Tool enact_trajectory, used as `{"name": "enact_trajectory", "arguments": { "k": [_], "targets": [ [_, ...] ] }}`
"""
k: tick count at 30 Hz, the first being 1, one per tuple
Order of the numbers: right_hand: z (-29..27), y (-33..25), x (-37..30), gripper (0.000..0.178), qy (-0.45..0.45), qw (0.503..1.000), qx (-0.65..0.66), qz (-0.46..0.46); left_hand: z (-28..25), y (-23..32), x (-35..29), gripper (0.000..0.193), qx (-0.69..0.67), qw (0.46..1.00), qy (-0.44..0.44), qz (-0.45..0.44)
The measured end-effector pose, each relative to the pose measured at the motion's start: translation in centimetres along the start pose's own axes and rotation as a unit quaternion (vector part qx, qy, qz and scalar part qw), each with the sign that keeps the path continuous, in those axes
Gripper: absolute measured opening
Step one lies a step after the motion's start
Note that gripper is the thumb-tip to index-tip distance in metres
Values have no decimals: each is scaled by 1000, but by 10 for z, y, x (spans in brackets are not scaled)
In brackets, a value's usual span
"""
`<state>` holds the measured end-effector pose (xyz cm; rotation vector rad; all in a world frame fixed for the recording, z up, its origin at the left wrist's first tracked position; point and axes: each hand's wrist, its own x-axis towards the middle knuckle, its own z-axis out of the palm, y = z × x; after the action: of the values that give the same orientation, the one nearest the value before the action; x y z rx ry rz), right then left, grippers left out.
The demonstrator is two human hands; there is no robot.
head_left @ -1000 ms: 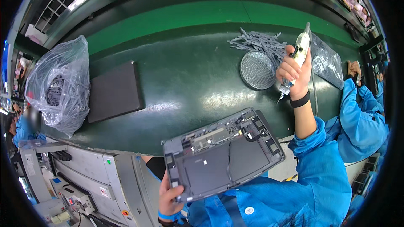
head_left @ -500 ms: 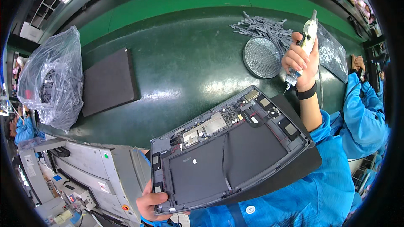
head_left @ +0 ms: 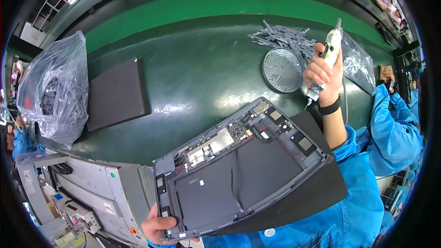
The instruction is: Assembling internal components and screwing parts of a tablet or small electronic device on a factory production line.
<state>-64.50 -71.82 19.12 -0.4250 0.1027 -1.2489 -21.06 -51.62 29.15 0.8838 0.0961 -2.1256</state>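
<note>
My left hand point(head_left: 158, 225) grips the near-left corner of an opened tablet point(head_left: 248, 170), thumb on top of its frame. The tablet lies tilted, inner side up, showing a circuit board point(head_left: 216, 144), a dark flat panel and a thin black cable running across it. Beneath its right and near edges a black foam pad point(head_left: 317, 188) sticks out. My right hand point(head_left: 324, 76) is wrapped round a white electric screwdriver point(head_left: 332, 45). Its thin bit points down and left, above the tablet's far-right corner and apart from it.
A round grey dish point(head_left: 281, 71) with a dimpled-looking surface stands beside a pile of grey strips point(head_left: 275, 34). Right of these lies a clear bag point(head_left: 360, 64). At left are a dark slab point(head_left: 117, 94) and a filled plastic bag point(head_left: 55, 96). A co-worker's sleeve point(head_left: 395, 124) is at right.
The tablet has shifted left over the foam pad with my left hand, so more of the pad shows. My right hand keeps the screwdriver; the whole view has shifted slightly.
</note>
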Motion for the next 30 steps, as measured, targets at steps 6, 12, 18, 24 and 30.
{"name": "enact_trajectory", "arguments": {
  "k": [6,12,18,24,30],
  "targets": [
    [1,-1,-3,64,4,1000,5,-5,-30,-20,-9,79,125,982,120,79],
    [1,-1,-5,66,14,1000,15,-5,-33,-22,-16,77,126,974,169,80],
    [3,-1,-3,65,4,1000,22,-2,-35,-21,-20,77,139,969,184,91],
    [2,-3,-1,65,-1,1000,25,-1,1,-3,-14,77,78,992,56,82],
    [3,-3,-5,65,15,1000,14,-9,-18,-18,-21,78,88,988,84,99]
  ]
}}
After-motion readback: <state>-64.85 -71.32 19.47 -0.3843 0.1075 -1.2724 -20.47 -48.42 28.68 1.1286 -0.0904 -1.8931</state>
